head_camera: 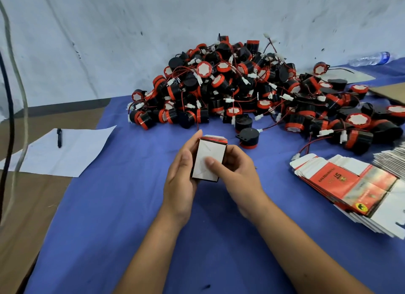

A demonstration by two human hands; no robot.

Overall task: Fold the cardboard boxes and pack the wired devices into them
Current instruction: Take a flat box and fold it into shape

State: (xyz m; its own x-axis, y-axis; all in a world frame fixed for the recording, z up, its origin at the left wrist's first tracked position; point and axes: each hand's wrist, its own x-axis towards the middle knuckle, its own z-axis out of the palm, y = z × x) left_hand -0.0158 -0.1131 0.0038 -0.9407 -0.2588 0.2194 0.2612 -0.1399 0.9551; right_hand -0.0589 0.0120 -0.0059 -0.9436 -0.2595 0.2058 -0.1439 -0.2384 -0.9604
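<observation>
A small folded cardboard box (208, 155), white on the face toward me with a red edge at its far end, sits between both hands above the blue cloth. My left hand (182, 175) grips its left side, fingers curled round the back. My right hand (234, 173) holds the right side with its thumb pressed on the white face. Behind the box lies a big heap of black-and-red round wired devices (241, 89) with white connectors. One black device (247, 137) lies apart, just right of the box. A stack of flat unfolded boxes (355, 188) lies at the right.
The blue cloth (131, 228) covers the table. A white sheet (63, 153) with a black pen (59, 138) lies at the left, over brown cardboard. Cables (8, 96) hang at the far left. A plastic bottle (370, 58) lies at the back right. A pale wall stands behind.
</observation>
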